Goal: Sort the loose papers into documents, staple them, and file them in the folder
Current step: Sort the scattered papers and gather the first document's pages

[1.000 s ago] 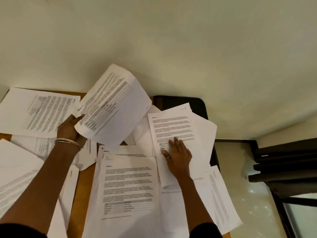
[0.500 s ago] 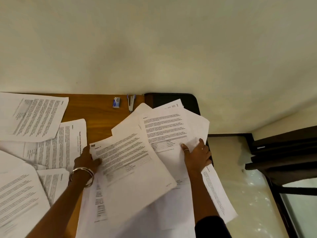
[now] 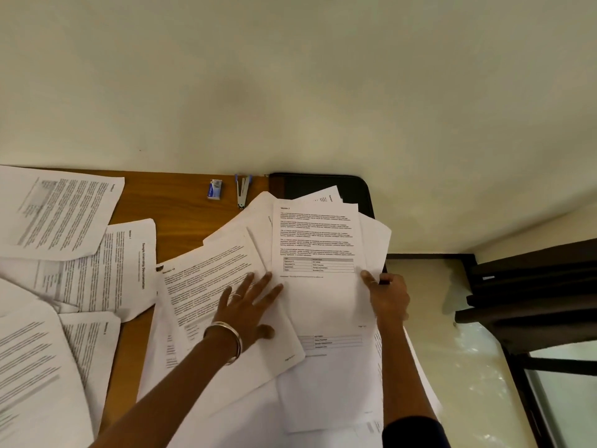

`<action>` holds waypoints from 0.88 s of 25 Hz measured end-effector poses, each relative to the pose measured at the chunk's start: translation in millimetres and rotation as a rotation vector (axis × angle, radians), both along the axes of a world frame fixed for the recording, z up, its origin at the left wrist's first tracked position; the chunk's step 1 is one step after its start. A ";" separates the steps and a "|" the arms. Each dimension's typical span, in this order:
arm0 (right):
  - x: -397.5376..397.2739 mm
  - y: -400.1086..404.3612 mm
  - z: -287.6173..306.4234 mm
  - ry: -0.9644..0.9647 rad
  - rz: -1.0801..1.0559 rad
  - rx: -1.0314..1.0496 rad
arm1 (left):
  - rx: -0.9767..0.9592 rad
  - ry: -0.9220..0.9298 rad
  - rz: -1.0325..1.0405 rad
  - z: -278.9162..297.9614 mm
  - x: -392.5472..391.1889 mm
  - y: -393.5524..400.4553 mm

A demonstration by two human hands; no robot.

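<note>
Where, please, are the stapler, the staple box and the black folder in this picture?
stapler [image 3: 243, 191]: head view, middle of its metal body.
staple box [image 3: 214, 189]: head view, its blue top face.
black folder [image 3: 323, 185]: head view, bare cover above the papers.

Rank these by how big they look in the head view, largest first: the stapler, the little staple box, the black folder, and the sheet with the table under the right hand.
1. Sheet with the table
2. Black folder, though papers hide most of it, so its place is unsure
3. Stapler
4. Staple box
</note>
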State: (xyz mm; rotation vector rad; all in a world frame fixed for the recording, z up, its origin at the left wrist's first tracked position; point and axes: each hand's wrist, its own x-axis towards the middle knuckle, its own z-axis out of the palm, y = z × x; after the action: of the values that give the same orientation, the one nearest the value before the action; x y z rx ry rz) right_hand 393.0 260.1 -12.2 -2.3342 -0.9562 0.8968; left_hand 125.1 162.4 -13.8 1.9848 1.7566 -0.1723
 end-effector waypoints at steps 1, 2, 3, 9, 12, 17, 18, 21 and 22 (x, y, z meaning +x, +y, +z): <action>-3.8 -3.1 0.4 -0.026 0.115 -0.027 | -0.041 0.015 0.006 -0.2 6.6 -2.5; -8.1 -6.2 0.2 -0.046 0.209 -0.050 | -0.070 0.018 0.033 -1.2 11.5 -5.2; -11.2 -7.5 -0.9 -0.041 0.245 -0.065 | -0.084 0.015 0.077 -1.6 14.4 -7.8; 17.2 -6.5 21.9 0.222 -0.045 0.133 | -0.115 0.020 0.162 -6.5 6.4 -14.8; 40.6 -15.0 34.9 0.252 -0.105 0.257 | -0.119 0.003 0.169 -5.1 7.3 -14.7; 64.5 -39.4 40.8 0.250 -0.255 0.285 | 0.016 -0.283 0.547 -4.5 19.3 4.7; 66.2 -43.8 40.0 0.258 -0.273 0.274 | 0.031 -0.401 0.674 -4.0 21.4 9.5; 66.8 -54.1 38.3 0.264 -0.289 0.250 | -0.017 -0.539 0.930 2.0 27.7 20.8; 66.7 -56.9 37.7 0.277 -0.293 0.251 | -0.054 -0.526 0.958 4.1 30.0 22.5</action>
State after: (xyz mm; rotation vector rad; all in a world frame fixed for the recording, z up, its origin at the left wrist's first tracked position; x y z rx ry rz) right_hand 459.7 203.1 25.5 -2.0054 -0.5592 0.8920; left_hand 155.2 184.9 -9.7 0.8466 2.0543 0.5542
